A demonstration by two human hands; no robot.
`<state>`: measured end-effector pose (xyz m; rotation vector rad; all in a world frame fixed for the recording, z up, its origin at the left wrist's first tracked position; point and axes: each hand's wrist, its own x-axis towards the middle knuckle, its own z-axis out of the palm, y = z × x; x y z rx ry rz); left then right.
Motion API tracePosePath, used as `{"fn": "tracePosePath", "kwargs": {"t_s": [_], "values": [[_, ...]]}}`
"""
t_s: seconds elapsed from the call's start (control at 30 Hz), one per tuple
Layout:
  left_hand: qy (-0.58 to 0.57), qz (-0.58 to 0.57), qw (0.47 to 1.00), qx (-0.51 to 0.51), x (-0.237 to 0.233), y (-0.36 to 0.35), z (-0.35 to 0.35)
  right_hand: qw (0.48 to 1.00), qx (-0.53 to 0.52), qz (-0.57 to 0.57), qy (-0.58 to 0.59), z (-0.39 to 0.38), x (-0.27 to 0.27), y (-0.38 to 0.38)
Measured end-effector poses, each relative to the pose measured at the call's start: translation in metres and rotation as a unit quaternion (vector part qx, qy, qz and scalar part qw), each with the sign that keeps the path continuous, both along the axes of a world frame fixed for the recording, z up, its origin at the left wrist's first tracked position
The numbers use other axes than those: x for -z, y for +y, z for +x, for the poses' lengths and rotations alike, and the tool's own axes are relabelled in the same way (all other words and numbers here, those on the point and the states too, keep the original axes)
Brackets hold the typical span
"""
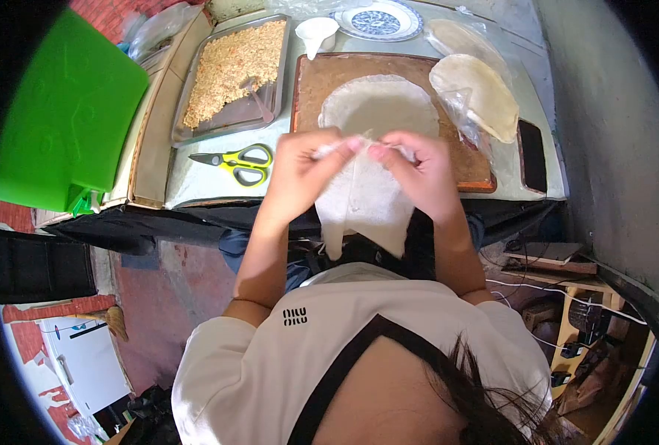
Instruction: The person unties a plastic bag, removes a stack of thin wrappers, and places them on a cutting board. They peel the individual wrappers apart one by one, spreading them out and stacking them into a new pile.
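My left hand (307, 167) and my right hand (421, 169) pinch the top edge of a thin whitish sheet (366, 204), which hangs down over the table's front edge. Both hands are closed and nearly touch. Behind them a round pale wrapper sheet (381, 104) lies on the brown board (315, 74). More round sheets (474, 85) rest at the board's right, partly in clear plastic. At the left, a metal tray (229, 122) holds a crumbly filling (237, 63) and a spoon (257, 100).
Green-handled scissors (248, 165) lie left of my left hand. A dark phone (532, 157) is at the right edge. A white cup (317, 31) and a blue-patterned plate (378, 21) stand at the back. A large green container (66, 111) is at the far left.
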<state>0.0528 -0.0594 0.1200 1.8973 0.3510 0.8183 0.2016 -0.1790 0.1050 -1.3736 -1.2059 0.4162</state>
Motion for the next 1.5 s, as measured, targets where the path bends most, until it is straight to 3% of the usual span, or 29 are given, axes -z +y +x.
{"fn": "tracePosePath", "kwargs": {"t_s": [0.13, 0.27, 0.4, 0.5, 0.67, 0.77, 0.9, 0.97, 1.1, 1.3, 1.5], "values": [[-0.116, -0.082, 0.985, -0.097, 0.005, 0.005, -0.001, 0.996, 0.03, 0.002, 0.085, 0.005, 0.0, -0.007], [-0.084, -0.034, 0.996, -0.01, 0.008, 0.005, 0.002, 0.991, -0.037, -0.026, 0.122, 0.011, 0.002, -0.006], [-0.078, 0.003, 0.997, -0.01, 0.007, -0.003, 0.008, 0.992, -0.057, -0.014, 0.11, 0.005, 0.003, 0.001], [-0.106, -0.005, 0.986, -0.129, 0.013, -0.002, 0.006, 0.993, -0.003, -0.059, 0.103, 0.008, 0.0, -0.004], [-0.206, -0.13, 0.949, -0.2, 0.026, 0.003, 0.005, 0.993, 0.036, 0.006, 0.116, 0.011, -0.005, -0.006], [-0.09, -0.15, 0.978, -0.116, 0.042, 0.017, -0.011, 0.997, 0.011, 0.027, 0.075, 0.012, -0.004, -0.005], [-0.029, -0.082, 0.992, -0.095, 0.016, -0.003, 0.006, 0.998, -0.01, 0.037, -0.054, 0.015, 0.001, -0.001], [0.026, -0.022, 0.992, -0.118, 0.008, -0.008, 0.01, 0.999, -0.016, -0.018, -0.041, 0.012, -0.008, -0.005], [0.036, -0.076, 0.994, -0.077, 0.02, 0.004, 0.007, 0.997, 0.031, -0.066, -0.018, 0.013, -0.011, -0.009], [-0.018, -0.12, 0.988, -0.094, 0.014, 0.004, -0.002, 0.993, 0.058, -0.025, 0.102, 0.015, -0.001, -0.011], [-0.019, -0.09, 0.991, -0.1, 0.012, 0.013, -0.013, 0.992, 0.07, -0.016, 0.105, 0.028, 0.008, -0.013]]}}
